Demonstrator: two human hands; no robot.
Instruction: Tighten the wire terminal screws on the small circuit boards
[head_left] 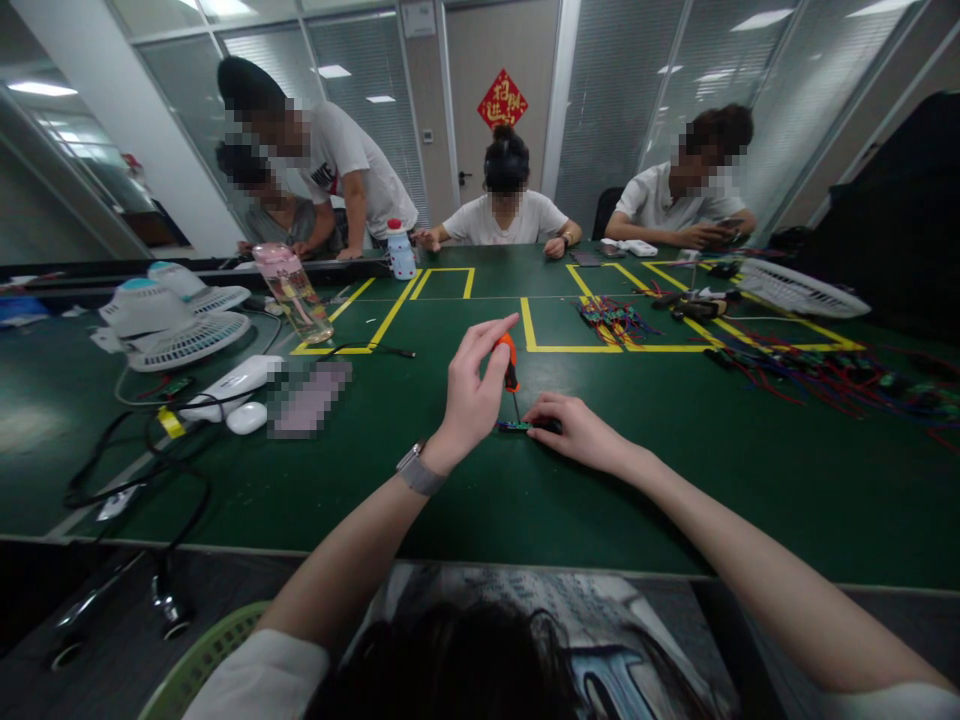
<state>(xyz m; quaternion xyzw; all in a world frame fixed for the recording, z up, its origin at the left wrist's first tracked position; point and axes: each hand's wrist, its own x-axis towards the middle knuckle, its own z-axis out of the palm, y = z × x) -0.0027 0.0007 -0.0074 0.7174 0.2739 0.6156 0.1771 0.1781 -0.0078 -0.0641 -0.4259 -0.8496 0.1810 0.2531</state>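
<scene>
An orange and black screwdriver stands nearly upright, its thin shaft reaching down to a small green circuit board on the green table. My left hand is closed round the screwdriver's handle from the left, with a watch on its wrist. To the right, my right hand pinches the board's right end, where a small dark part shows beside the fingers. The exact spot where the screwdriver tip meets the board is too small to make out.
Cables, a phone, a white case and white fans lie left. A pink bottle stands behind them. Wired boards and black-handled tools are at right. Several people are across the green table.
</scene>
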